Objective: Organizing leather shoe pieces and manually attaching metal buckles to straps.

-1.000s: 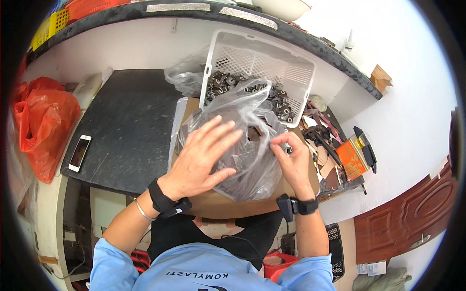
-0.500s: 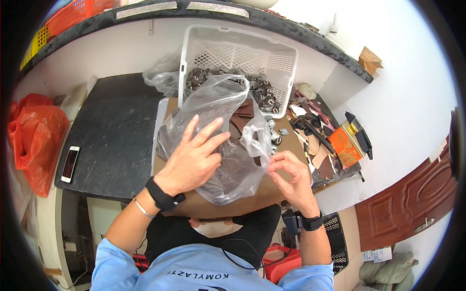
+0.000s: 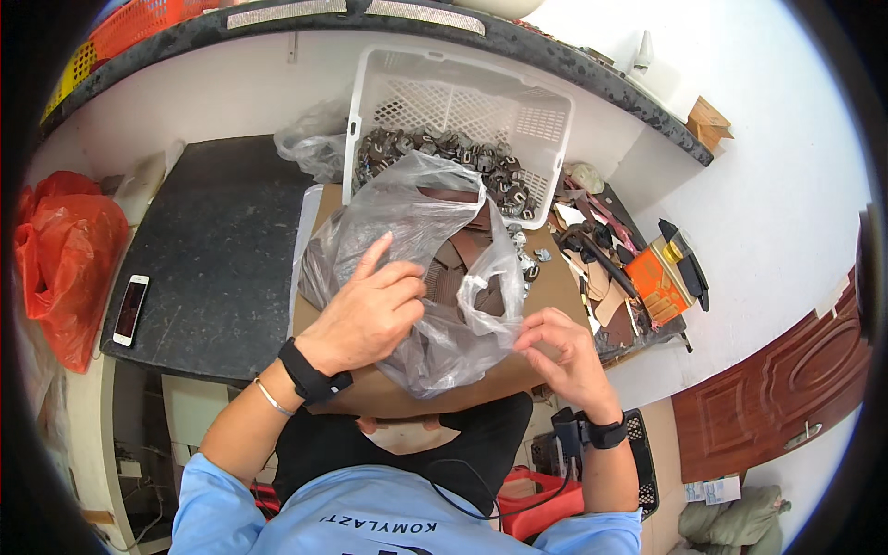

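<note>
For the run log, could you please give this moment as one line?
left hand: on clear plastic bag | right hand: pinching bag edge | behind: white basket

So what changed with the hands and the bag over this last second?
The left hand curled from flat-spread to gripping the clear plastic bag. The right hand dropped lower, pinching the bag's edge. The white basket and phone stayed put.

White basket (image 3: 518, 111) just behind bag (image 3: 416, 231)
</note>
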Demonstrator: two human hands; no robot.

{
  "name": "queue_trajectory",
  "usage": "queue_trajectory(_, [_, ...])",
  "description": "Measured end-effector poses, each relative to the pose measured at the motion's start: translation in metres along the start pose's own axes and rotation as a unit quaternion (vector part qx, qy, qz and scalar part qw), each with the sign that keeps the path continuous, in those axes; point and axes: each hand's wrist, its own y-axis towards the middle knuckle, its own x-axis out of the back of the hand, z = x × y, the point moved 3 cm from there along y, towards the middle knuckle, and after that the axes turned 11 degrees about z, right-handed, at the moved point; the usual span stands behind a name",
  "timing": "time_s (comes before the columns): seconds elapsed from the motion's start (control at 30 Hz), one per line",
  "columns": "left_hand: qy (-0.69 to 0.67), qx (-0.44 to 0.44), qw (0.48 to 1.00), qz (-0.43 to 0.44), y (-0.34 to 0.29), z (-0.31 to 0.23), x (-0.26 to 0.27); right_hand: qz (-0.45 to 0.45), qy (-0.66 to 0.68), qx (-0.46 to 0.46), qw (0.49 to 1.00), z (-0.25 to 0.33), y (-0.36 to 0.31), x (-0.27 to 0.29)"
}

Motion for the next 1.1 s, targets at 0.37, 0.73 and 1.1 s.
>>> queue_trajectory(0.37, [0.126, 0.075, 0.985, -0.095, -0.036, -0.013, 0.042, -0.1, 0.032, 0.127, 0.986, 0.067, 0.092, 0.024])
queue_trajectory(0.73, [0.081, 0.268, 0.96, 0.025, -0.089, 0.008, 0.05, -0.091, -0.223, 0.052, 0.969, 0.051, 0.129, -0.009])
queue_trajectory(1.1, [-0.015, 0.213, 0.973, -0.089, -0.059, 0.045, 0.01, 0.1, -0.343, -0.033, 0.934, 0.018, 0.168, -0.03])
